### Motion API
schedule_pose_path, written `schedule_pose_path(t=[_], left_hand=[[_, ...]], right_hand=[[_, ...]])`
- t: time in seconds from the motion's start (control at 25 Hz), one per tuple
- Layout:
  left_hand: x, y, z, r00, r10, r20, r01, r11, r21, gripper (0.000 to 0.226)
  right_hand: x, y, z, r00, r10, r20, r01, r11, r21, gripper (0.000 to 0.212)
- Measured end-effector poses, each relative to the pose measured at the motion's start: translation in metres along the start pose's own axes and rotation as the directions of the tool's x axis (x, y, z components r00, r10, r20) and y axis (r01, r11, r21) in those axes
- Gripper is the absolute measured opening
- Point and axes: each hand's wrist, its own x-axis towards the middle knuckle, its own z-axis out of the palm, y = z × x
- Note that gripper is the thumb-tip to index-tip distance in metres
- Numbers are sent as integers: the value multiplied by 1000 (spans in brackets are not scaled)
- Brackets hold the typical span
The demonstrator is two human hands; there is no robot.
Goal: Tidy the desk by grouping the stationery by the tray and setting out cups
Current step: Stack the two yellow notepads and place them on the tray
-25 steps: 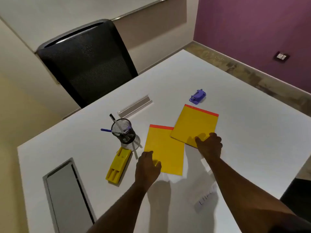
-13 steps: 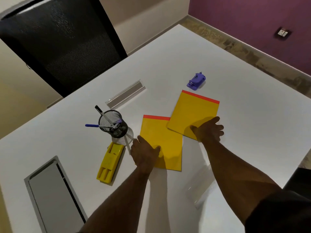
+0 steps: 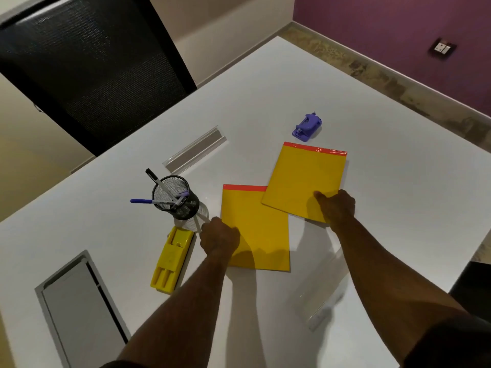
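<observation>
Two yellow folders with red top strips lie overlapping on the white desk (image 3: 385, 208). My left hand (image 3: 219, 239) is curled on the left edge of the near folder (image 3: 257, 229). My right hand (image 3: 336, 205) grips the lower right corner of the far folder (image 3: 305, 176), thumb on top. Left of the folders stands a black mesh pen cup (image 3: 183, 205) holding pens. A yellow plastic case (image 3: 171, 261) lies in front of it. A purple hole punch (image 3: 307, 127) sits beyond the far folder.
A clear ruler (image 3: 326, 296) lies near the desk's front right, under my right forearm. A clear plastic strip (image 3: 195, 151) rests behind the pen cup. A grey cable hatch (image 3: 79, 309) is set into the desk at front left. A black mesh chair (image 3: 87, 70) stands at the far side.
My left hand slid from the near folder's lower part to its left edge. My right hand's fingers curled around the far folder's corner. The view tilted down towards the desk.
</observation>
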Motion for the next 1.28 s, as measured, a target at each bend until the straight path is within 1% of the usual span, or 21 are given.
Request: schedule_pose_path(t=[0.08, 0.12, 0.16, 0.2, 0.24, 0.28, 0.36, 0.44, 0.52, 0.56, 0.68, 0.72, 0.76, 0.84, 0.88, 0.96, 1.04, 1.08, 1.16, 1.2, 1.28], left_hand=[[-6, -7, 1, 997, 73, -25, -74, 997, -36, 41], [-10, -9, 0, 992, 123, -36, -126, 988, -87, 38], [-14, -10, -3, 983, 179, -41, -183, 966, -180, 31], [-18, -11, -6, 973, 227, -33, -227, 928, -295, 21], [-24, -11, -12, 966, 257, -1, -236, 887, -397, 14], [-32, -11, -18, 962, 273, 31, -227, 855, -467, 11], [-48, -10, -32, 955, 293, 39, -233, 828, -510, 12], [-68, -9, -48, 942, 334, -25, -301, 815, -496, 13], [-89, -14, -67, 935, 344, -87, -338, 788, -514, 11], [-101, -19, -80, 936, 334, -108, -337, 767, -547, 14], [-134, -43, -115, 949, 287, -132, -298, 678, -672, 43], [-146, -53, -126, 955, 267, -130, -278, 651, -706, 51], [-158, -64, -136, 960, 246, -133, -262, 625, -735, 53], [-177, -84, -150, 969, 205, -140, -233, 558, -796, 44], [-186, -95, -153, 973, 180, -146, -219, 507, -834, 38], [-204, -119, -155, 984, 92, -154, -178, 403, -898, 29], [-219, -143, -155, 986, -8, -164, -151, 351, -924, 27], [-226, -156, -154, 985, -39, -166, -144, 329, -933, 27], [-238, -177, -152, 985, -36, -168, -152, 273, -950, 33], [-243, -186, -152, 985, -32, -172, -156, 289, -945, 37], [-249, -206, -157, 976, -77, -202, -150, 430, -890, 40]], right_hand=[[-3, 5, -6, 999, -33, -16, 36, 970, 238, 46], [-5, 7, -12, 999, -42, -16, 45, 940, 339, 38], [-7, 9, -19, 999, -48, -12, 49, 909, 414, 34], [-9, 10, -26, 999, -54, -3, 50, 882, 468, 34], [-12, 10, -35, 998, -62, 14, 47, 857, 514, 34], [-15, 10, -44, 997, -74, 36, 41, 825, 563, 35], [-25, 6, -64, 990, -118, 79, 35, 741, 671, 35], [-39, -2, -84, 972, -207, 111, 49, 641, 766, 33], [-61, -11, -99, 928, -328, 176, 38, 555, 831, 28], [-75, -15, -104, 891, -395, 225, 19, 525, 851, 27], [-118, -25, -102, 763, -550, 340, -40, 485, 874, 29], [-134, -27, -96, 718, -591, 367, -44, 487, 872, 28], [-152, -30, -87, 672, -626, 396, -35, 508, 861, 29], [-185, -30, -66, 601, -665, 443, 25, 570, 821, 32], [-201, -29, -54, 568, -676, 469, 61, 603, 795, 34], [-229, -24, -35, 490, -698, 522, 142, 655, 742, 37], [-251, -20, -21, 413, -712, 568, 261, 690, 675, 40], [-261, -20, -15, 366, -707, 605, 278, 704, 654, 44], [-280, -20, -2, 246, -667, 703, 225, 745, 628, 62], [-290, -21, 6, 201, -635, 745, 223, 771, 597, 68], [-312, -23, 23, 178, -605, 776, 312, 783, 538, 62]])
